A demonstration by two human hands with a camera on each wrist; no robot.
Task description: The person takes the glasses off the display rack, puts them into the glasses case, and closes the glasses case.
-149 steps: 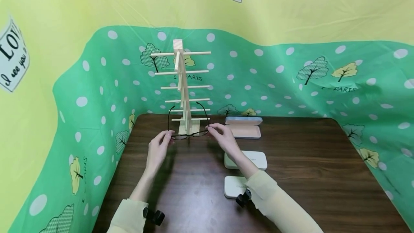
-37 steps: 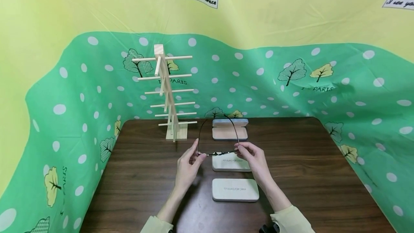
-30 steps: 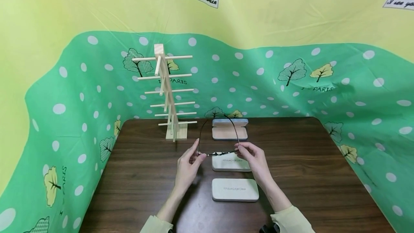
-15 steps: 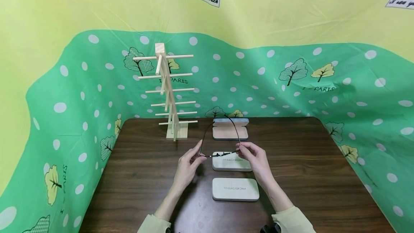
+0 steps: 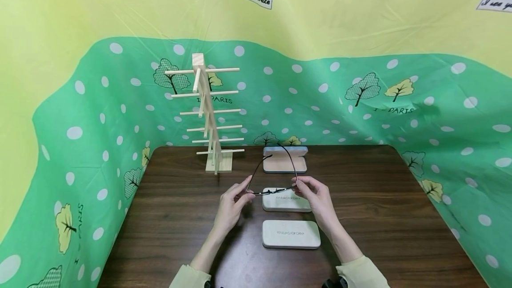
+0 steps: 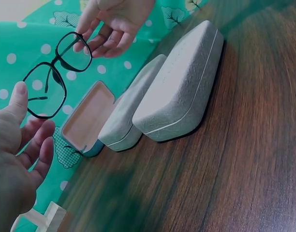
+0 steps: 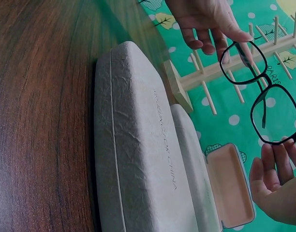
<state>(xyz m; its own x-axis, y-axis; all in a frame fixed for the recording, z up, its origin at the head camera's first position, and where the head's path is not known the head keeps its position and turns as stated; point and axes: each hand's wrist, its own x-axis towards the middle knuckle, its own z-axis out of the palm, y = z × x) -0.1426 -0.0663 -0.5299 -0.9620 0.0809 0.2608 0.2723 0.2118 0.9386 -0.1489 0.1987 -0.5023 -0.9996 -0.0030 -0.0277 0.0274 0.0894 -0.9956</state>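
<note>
Nearly closed, left hand [image 5: 232,204] and right hand [image 5: 318,195] pinch opposite ends of the glasses [image 5: 272,191] in front of the open case [image 5: 285,165]; uneven pull could twist them.

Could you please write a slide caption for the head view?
Left hand and right hand hold glasses; nearby, an open case, two closed cases and a wooden rack.

High head view, close wrist views

Through the left wrist camera I see the left hand [image 6: 15,159] at eight o'clock and right hand [image 6: 120,21] at eleven holding black-rimmed glasses [image 6: 55,60]; an open case [image 6: 90,115] lies at nine.
</note>
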